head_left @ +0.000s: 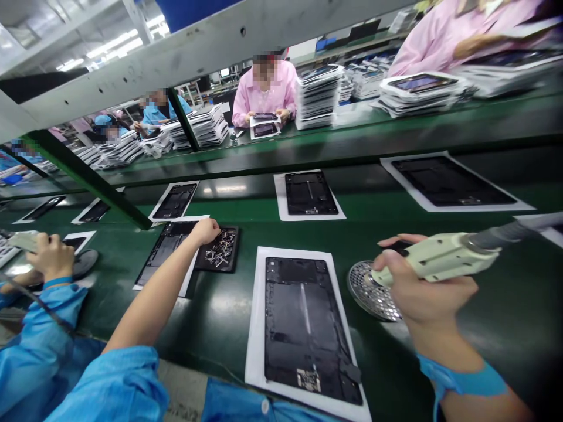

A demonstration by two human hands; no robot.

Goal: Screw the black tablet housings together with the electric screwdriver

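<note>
My right hand (428,293) is wrapped around a pale green electric screwdriver (444,256) with a grey cable end. Its tip points down at a round, perforated metal screw dish (373,290), where the bit itself is hard to see. My left hand (206,231) is closed, fingertips together at the upper edge of a black tray (233,258) heaped with small metal parts (220,249). Whether a part sits between those fingers is hidden. Right in front of me, a black tablet housing (303,319) lies on a white sheet (254,340).
Another housing (165,249) lies partly under my left forearm. More housings on sheets line the belt behind, including one at centre (310,193) and one at right (448,179). A co-worker's hand (53,258) works at left. A green post (88,176) slants down to the table.
</note>
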